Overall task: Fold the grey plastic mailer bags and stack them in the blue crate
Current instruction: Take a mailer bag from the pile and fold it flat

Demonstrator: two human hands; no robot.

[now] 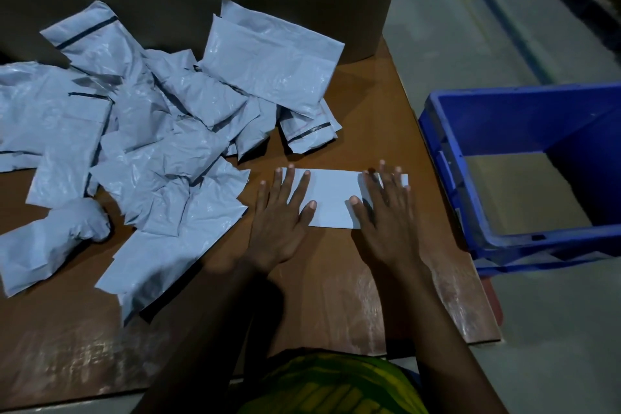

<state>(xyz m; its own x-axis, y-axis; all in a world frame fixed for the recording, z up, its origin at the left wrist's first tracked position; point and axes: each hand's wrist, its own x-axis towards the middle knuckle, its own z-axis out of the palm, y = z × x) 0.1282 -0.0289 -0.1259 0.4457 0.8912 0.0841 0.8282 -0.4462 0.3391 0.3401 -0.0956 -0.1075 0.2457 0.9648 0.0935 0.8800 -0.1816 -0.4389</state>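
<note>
One mailer [331, 198] under left hand [279, 232], right hand [386, 222], crate [521, 118] beside table [319, 296] edge

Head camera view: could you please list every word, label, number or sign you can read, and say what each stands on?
No text can be read in this view.
Loose grey mailer bags: only dark seal strips, no print.
Folded bag: plain face, no print.
Blue crate: a pale patch on its left wall, too small and blurred to read.
</note>
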